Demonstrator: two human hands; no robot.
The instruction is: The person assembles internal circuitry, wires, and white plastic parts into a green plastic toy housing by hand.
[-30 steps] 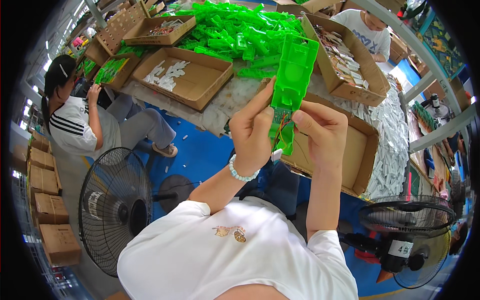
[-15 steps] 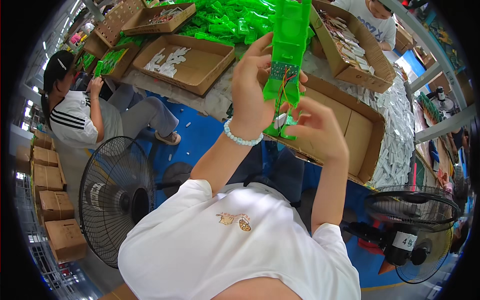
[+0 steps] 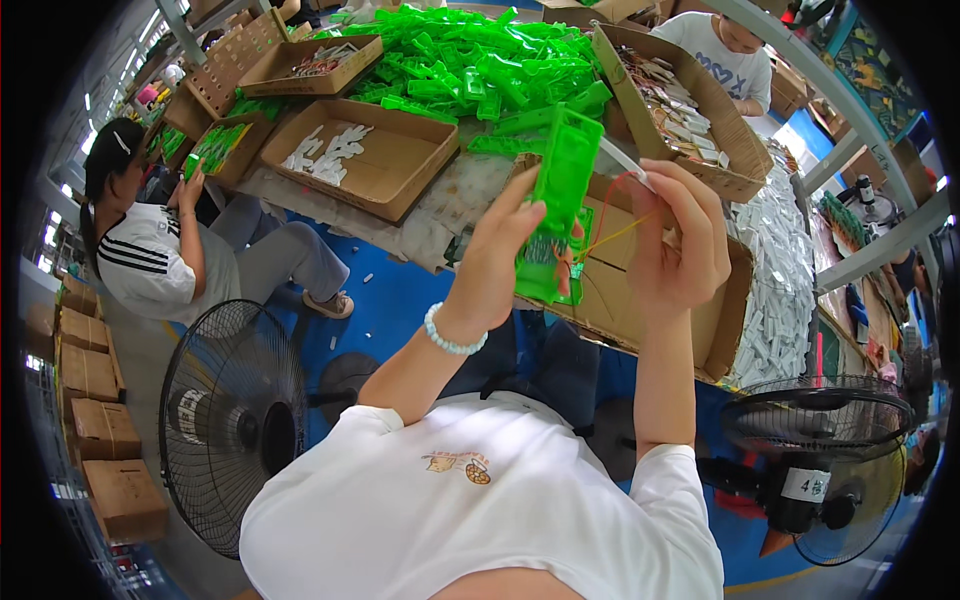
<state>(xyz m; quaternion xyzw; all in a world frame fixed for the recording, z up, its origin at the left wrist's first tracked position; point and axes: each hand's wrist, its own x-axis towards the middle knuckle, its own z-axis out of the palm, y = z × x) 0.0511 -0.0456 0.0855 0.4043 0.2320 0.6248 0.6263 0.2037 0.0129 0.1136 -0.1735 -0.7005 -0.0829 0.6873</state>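
My left hand (image 3: 492,250) is closed around a long green plastic housing (image 3: 568,165), held tilted above the cardboard box in front of me. A small circuit board (image 3: 541,250) sits in the housing's lower end. Red and yellow wires (image 3: 622,236) stretch from there to my right hand (image 3: 682,235). Between that hand's thumb and fingers is a narrow white strip-shaped piece (image 3: 622,157), pointing up and left toward the housing. The fingers hide its lower end. Part of another green piece (image 3: 585,225) shows behind the housing.
The open cardboard box (image 3: 715,330) lies under my hands. Beyond are a heap of green housings (image 3: 470,60), a box of white pieces (image 3: 390,185) and a box of wired parts (image 3: 730,175). White pieces (image 3: 790,270) cover the right side. Fans (image 3: 235,420) flank me; co-workers sit left and far right.
The housing has come lower and tilted. My right hand has moved from its lower end up and right, with the white piece now in its fingers and the wires pulled out sideways.
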